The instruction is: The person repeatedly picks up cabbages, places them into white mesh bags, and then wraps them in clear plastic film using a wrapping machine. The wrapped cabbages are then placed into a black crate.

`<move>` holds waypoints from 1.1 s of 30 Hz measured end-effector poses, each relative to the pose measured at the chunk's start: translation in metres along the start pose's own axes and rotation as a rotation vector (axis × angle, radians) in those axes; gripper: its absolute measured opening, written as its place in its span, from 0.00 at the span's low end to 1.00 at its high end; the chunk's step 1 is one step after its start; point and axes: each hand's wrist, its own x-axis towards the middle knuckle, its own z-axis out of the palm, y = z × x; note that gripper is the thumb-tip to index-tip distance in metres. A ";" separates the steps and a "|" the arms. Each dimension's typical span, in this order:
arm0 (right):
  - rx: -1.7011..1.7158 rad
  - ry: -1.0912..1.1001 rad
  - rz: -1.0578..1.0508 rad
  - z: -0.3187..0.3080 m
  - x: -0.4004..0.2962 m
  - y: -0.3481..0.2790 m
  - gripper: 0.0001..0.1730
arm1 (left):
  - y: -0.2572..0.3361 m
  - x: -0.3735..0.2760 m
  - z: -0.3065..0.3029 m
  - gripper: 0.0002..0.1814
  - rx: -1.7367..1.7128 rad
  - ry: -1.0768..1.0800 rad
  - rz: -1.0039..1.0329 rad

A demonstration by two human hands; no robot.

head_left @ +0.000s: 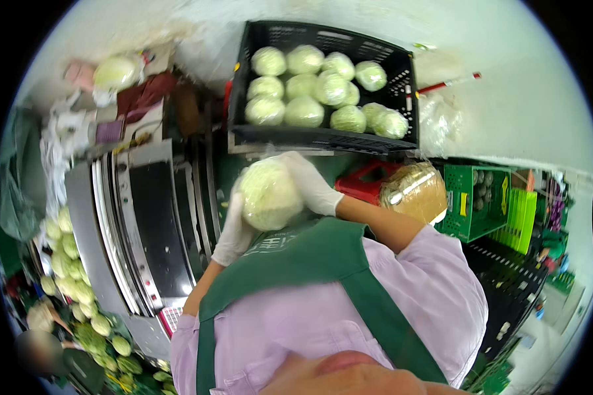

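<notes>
Between my two hands, in front of my green apron (296, 261), is a pale green cabbage (271, 195) in clear plastic film. My left hand (233, 229), in a white glove, grips its left and lower side. From the upper right, my gloved right hand (314, 185) presses against it; some fingertips are hidden behind the cabbage. Just beyond my hands stands a black plastic crate (326, 138) with several film-wrapped cabbages (304, 111) lying in it, mostly towards its left and middle.
A film-wrapping machine (153, 222) stands at my left. Beyond it lies a heap of unwrapped cabbages (74, 271), with another person (42, 321) beside it. On the right are a red stool (358, 185), a taped cardboard box (417, 192) and a green crate (489, 222).
</notes>
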 end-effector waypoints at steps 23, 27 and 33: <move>-1.299 0.254 -0.107 -0.392 0.141 -0.117 0.31 | 0.009 0.264 0.177 0.38 0.012 0.035 0.157; -1.272 0.161 0.240 -0.419 0.182 -0.096 0.40 | 0.034 0.257 0.130 0.36 0.028 0.176 0.184; -1.285 0.127 0.485 -0.393 0.174 -0.095 0.48 | 0.052 0.238 0.073 0.39 0.006 0.347 0.164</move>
